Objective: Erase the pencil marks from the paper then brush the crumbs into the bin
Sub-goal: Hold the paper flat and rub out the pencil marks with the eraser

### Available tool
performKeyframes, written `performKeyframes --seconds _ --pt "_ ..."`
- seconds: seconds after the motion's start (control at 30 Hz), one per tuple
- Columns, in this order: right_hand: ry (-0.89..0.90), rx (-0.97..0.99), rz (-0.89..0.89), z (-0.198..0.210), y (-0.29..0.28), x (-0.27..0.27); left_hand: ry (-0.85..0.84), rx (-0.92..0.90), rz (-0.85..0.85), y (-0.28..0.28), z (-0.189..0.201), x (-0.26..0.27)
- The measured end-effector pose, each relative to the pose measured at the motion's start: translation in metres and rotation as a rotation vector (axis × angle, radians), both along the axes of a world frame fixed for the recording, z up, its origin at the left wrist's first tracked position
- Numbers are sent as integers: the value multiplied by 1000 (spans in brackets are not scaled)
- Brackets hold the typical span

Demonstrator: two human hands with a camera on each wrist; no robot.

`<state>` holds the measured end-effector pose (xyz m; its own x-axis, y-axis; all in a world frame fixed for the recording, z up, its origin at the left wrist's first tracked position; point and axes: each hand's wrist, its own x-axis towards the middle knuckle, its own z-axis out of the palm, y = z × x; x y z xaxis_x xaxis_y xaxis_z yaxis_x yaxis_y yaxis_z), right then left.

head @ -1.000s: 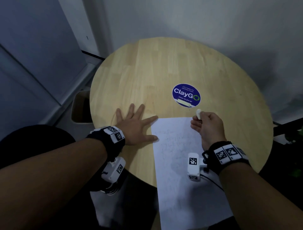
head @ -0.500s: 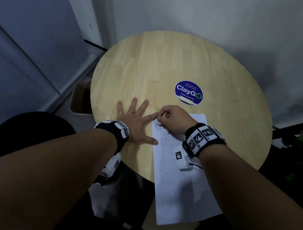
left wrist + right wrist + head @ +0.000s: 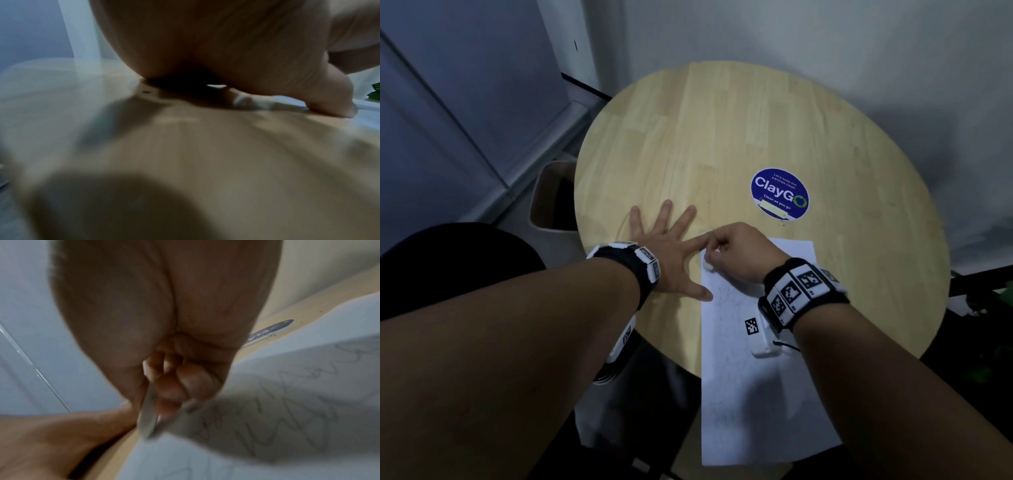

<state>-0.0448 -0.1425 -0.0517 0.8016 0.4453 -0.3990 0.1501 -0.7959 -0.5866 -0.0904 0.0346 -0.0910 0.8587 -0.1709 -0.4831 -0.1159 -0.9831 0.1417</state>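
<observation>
Here, the left hand [image 3: 671, 253] lies spread flat beside the paper [image 3: 750, 377], thumb pinning its edge. The right hand [image 3: 739, 253] pinches an eraser [image 3: 708, 266] at the paper's far-left corner. Short, light strokes should avoid creasing.

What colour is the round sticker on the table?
Dark blue, with white text and a green ring; the sticker shows best in the head view.

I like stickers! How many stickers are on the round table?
1. The blue round sticker sits on the wooden table, just beyond the paper; none seems hidden, though arms cover part.
</observation>
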Motion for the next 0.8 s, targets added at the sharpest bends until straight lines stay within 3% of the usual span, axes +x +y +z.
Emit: performKeyframes --seconds 0.07,0.2,0.3,0.43,0.57,0.7,0.8 --pt "47 -36 38 2 1 1 -2 0 -4 1 0 0" --pt "-125 -19 -111 3 0 5 10 9 -13 0 1 1" --pt "49 -47 -37 6 2 2 11 4 -10 0 2 1" --pt "-122 -38 -121 8 7 5 20 5 -14 -1 2 1" --pt "116 -84 -27 14 8 1 13 -4 -11 0 2 1" --pt "-112 -71 -120 11 12 4 17 10 -19 -1 3 1" --pt "80 -100 -35 12 10 2 24 -9 -14 0 4 1"
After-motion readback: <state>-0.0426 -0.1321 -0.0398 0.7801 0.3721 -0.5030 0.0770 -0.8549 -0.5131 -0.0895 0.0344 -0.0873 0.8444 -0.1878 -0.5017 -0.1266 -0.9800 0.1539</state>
